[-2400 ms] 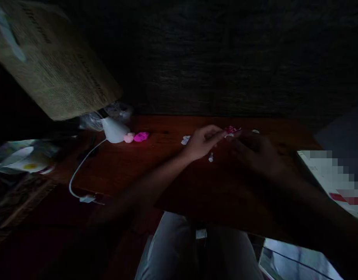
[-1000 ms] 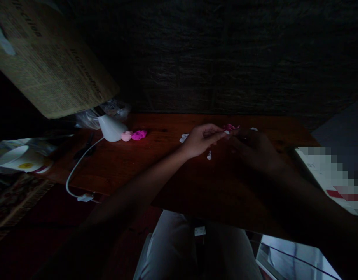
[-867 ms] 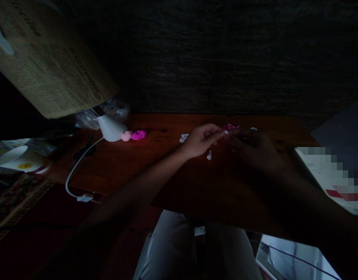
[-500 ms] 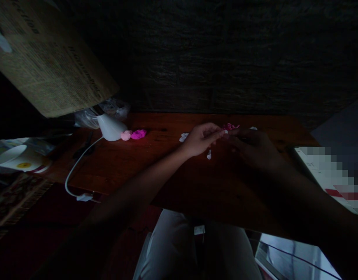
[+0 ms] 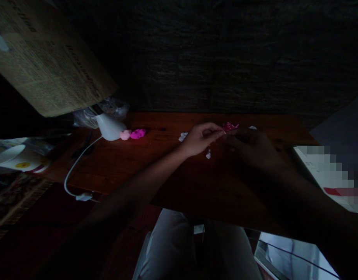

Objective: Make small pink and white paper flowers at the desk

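Note:
My left hand [image 5: 200, 138] is closed in a pinch above the wooden table [image 5: 132, 163], with a small white piece [image 5: 225, 132] at its fingertips. From the other side, my dark, shadowed right hand [image 5: 251, 146] meets it, its thumb and index finger pressed at the same small piece. Just behind the fingertips is a crumpled pink piece [image 5: 230, 126]; whether it is held or lying on the table I cannot tell. Small crumpled white pieces lie around the hands: one [image 5: 183, 136] left, one [image 5: 208, 154] in front, one [image 5: 252, 127] at the right.
A lamp with a white conical base [image 5: 110, 127] and newsprint shade [image 5: 59, 66] stands left, beside a light pink lump [image 5: 125, 134] and a bright pink lump [image 5: 138, 133]. Its white cable [image 5: 68, 175] crosses the table. A paper cup [image 5: 14, 157] lies far left; a white box [image 5: 313, 167] sits right.
The pink piece sat at the fingertips earlier and now shows just behind them, with a white piece pinched there. Both hands stay close together; the view has shifted slightly.

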`<act>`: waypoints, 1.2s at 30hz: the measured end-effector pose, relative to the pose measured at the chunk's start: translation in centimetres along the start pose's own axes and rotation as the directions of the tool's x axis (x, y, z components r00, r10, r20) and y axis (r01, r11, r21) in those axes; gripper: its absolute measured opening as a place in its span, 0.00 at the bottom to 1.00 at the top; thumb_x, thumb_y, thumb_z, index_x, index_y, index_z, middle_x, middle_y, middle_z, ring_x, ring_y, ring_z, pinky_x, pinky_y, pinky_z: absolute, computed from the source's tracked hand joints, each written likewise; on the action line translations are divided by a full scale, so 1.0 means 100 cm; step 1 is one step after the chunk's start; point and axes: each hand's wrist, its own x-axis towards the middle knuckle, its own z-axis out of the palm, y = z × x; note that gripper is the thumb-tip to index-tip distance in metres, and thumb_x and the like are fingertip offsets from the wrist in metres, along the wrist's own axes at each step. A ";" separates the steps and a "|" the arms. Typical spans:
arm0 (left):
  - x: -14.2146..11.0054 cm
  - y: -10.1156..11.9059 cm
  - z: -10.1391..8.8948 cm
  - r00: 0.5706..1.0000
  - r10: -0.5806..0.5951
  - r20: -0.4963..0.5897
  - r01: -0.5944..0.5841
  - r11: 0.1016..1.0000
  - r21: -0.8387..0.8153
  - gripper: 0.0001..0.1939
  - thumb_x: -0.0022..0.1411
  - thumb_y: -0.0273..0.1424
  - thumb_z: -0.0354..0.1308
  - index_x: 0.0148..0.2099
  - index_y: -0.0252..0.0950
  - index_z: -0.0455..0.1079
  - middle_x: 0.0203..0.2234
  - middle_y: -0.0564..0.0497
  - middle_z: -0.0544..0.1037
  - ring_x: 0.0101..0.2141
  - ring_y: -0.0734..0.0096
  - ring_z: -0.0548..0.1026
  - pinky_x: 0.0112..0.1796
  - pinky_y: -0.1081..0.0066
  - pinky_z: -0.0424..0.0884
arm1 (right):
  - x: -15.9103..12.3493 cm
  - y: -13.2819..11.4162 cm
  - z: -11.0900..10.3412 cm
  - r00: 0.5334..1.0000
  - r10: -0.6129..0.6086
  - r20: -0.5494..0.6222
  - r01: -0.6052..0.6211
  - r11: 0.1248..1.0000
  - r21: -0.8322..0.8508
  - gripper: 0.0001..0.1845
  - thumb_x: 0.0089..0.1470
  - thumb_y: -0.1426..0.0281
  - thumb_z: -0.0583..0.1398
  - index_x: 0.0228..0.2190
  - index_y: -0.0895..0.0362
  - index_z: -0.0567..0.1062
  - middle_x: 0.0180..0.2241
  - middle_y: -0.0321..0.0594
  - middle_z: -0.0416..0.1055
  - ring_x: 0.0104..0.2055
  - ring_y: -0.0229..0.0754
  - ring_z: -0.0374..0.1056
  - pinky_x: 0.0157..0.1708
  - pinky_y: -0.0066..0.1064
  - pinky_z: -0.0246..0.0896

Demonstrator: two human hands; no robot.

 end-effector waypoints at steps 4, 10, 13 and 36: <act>0.000 0.000 0.000 1.000 -0.011 -0.005 0.011 1.000 -0.001 0.10 0.62 0.34 0.60 0.38 0.32 0.73 0.30 0.52 0.76 0.29 0.79 0.71 0.33 0.75 0.67 | 0.000 0.000 -0.001 1.000 0.013 -0.019 -0.012 0.999 0.051 0.20 0.47 0.50 0.66 0.30 0.54 0.81 0.30 0.40 0.78 0.29 0.42 0.71 0.30 0.34 0.66; -0.002 0.003 0.002 0.999 -0.043 0.029 0.042 0.999 0.019 0.11 0.63 0.37 0.59 0.37 0.33 0.70 0.27 0.53 0.73 0.28 0.79 0.70 0.31 0.76 0.66 | 0.000 -0.001 -0.002 0.999 -0.044 -0.009 0.043 0.999 -0.013 0.19 0.51 0.51 0.63 0.31 0.54 0.81 0.29 0.41 0.79 0.27 0.42 0.70 0.29 0.34 0.66; -0.003 0.003 0.002 0.998 -0.038 0.056 0.037 0.999 0.017 0.13 0.63 0.39 0.59 0.37 0.33 0.70 0.27 0.53 0.72 0.27 0.79 0.69 0.30 0.76 0.65 | 0.000 -0.002 -0.002 0.996 -0.080 0.026 0.081 0.995 -0.057 0.20 0.53 0.50 0.62 0.31 0.54 0.81 0.27 0.41 0.77 0.27 0.42 0.70 0.30 0.34 0.65; -0.001 0.004 -0.001 0.981 -0.192 -0.023 0.187 0.972 -0.141 0.10 0.58 0.33 0.64 0.40 0.32 0.74 0.32 0.49 0.79 0.28 0.80 0.73 0.28 0.79 0.65 | 0.002 0.004 -0.003 0.999 0.042 0.000 -0.042 0.998 0.049 0.21 0.46 0.49 0.67 0.32 0.54 0.83 0.28 0.39 0.78 0.28 0.40 0.69 0.29 0.31 0.63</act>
